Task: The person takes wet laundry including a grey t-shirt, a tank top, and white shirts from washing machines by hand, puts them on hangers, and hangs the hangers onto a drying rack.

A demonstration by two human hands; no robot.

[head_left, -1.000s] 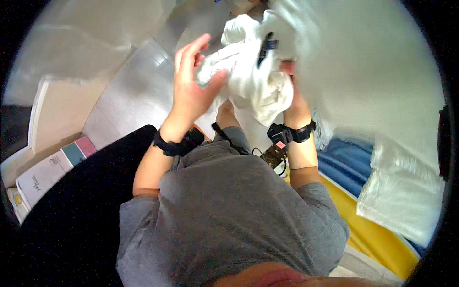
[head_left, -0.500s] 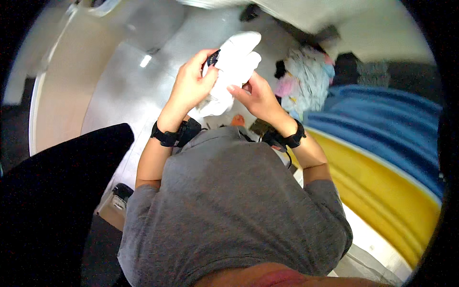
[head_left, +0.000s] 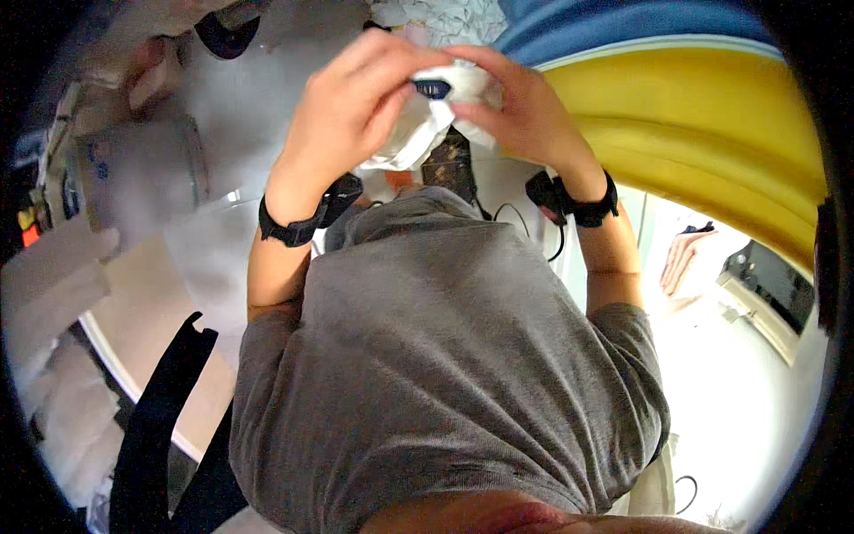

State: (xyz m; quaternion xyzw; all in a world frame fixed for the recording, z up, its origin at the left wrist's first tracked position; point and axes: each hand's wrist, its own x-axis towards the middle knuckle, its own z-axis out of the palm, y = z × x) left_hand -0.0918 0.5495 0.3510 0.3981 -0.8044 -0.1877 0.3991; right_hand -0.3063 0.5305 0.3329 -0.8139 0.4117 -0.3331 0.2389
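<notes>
Out in front of my grey shirt, both hands hold a small bundle of soft white cloth (head_left: 405,142). A dark blue label (head_left: 433,89) shows on it between my fingers. My left hand (head_left: 347,102) is closed on the bundle's left side, with the thumb near the label. My right hand (head_left: 525,107) pinches its right side, fingers curled over the top edge. Motion blurs the fingertips, and the hands cover much of the cloth, so its exact kind is unclear. Each wrist wears a black band.
Large blue (head_left: 640,22) and yellow fabric (head_left: 685,107) bulges on the right. A pale crumpled heap (head_left: 445,20) lies at the far side. A boxy grey object (head_left: 138,173) stands left on the floor, and a black curved shape (head_left: 165,409) rises nearer.
My view has turned, bringing the yellow fabric up and the bright area at right into sight. The white bundle looks more compact, with my hands closer together around it.
</notes>
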